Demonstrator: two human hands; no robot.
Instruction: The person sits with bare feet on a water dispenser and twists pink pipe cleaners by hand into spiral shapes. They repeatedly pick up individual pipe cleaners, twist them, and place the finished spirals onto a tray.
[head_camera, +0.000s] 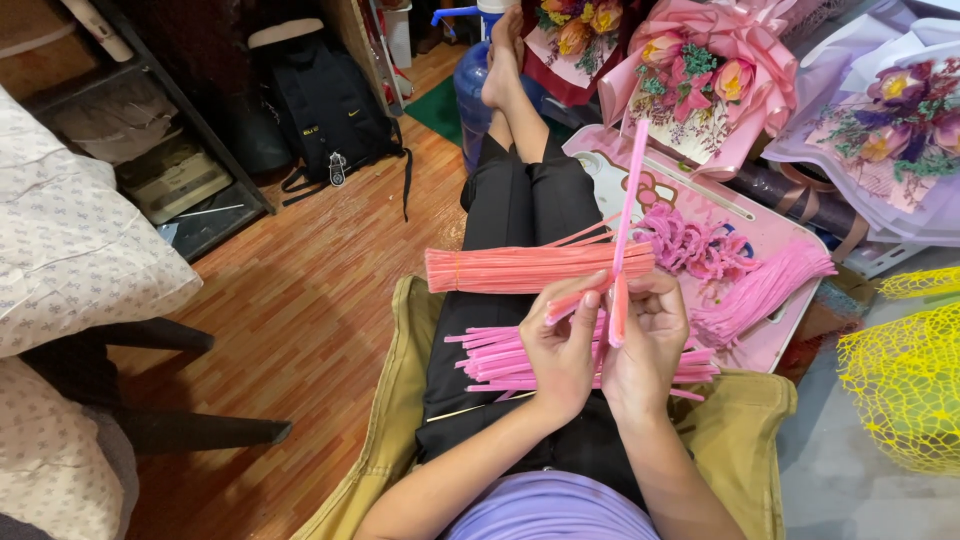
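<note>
At the far left we see a white pillow (70, 240) with small grey dots, and behind it a dark shelf (190, 190) with flat boxes on it. A black backpack (325, 105) with a small white mark leans on the wood floor (300, 300) next to the shelf.

In the middle we see the person's legs in black trousers (520, 200) stretched out over a tan cushion (400, 420). A thick bundle of salmon pipe cleaners (520, 268) lies across the lap, and a loose bunch of pink pipe cleaners (500, 360) lies under the hands.

The left hand (562, 350) is curled shut, and its fingers pinch the low ends of a few salmon sticks. The right hand (650, 335) is curled too, and it holds one long pink pipe cleaner (628, 200) that stands almost straight up between both hands. The two hands touch each other.

To the right sits a pink tray (700, 180) with a cartoon cat face on it. A heap of pink curly pieces (690, 245) and a pink tassel bunch (765, 285) lie near its right edge. Behind the tray stand a flower bouquet in pink wrap (715, 80) with a bow and a bouquet in pale purple wrap (890, 130). At the far right we see yellow net (905, 380)
</note>
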